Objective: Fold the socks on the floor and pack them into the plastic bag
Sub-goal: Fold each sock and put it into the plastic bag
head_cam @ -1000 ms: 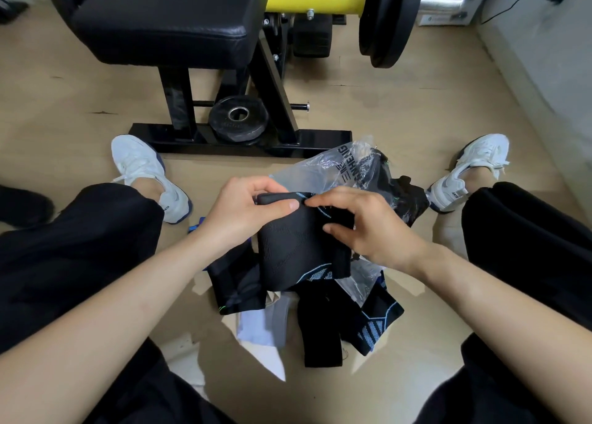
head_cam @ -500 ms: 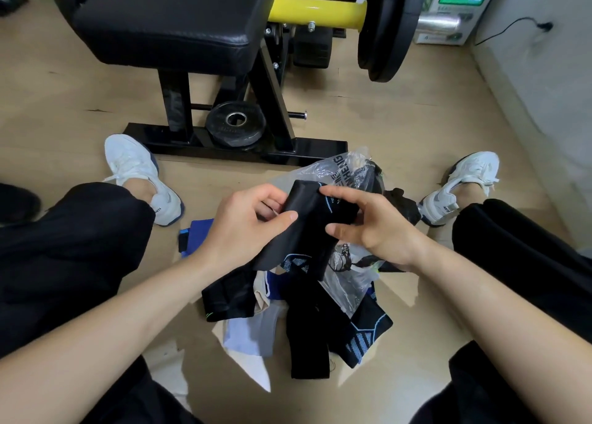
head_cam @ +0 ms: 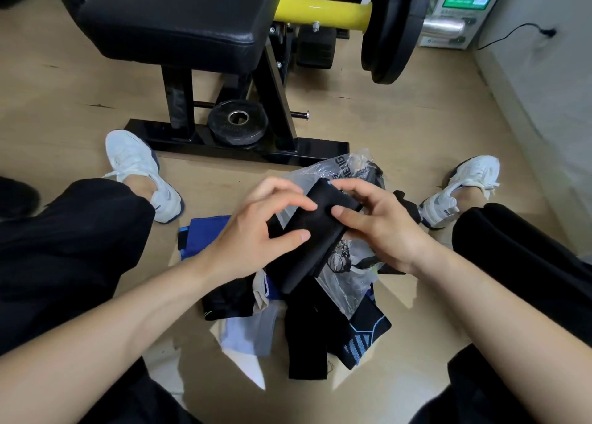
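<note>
Black sock (head_cam: 320,231) held above floor, pinched by left grip (head_cam: 256,231) and right grip (head_cam: 381,225), both closed on fabric. Long axis slanted lower-left to upper-right, upper end pointed toward plastic bag (head_cam: 346,282) spread directly beneath; right grip judged nearer bag.

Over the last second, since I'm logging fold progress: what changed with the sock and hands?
The black sock, hanging flat from its top edge before, is now bunched narrower and slanted; the left hand and right hand still pinch it. The plastic bag and floor socks stayed put.
</note>
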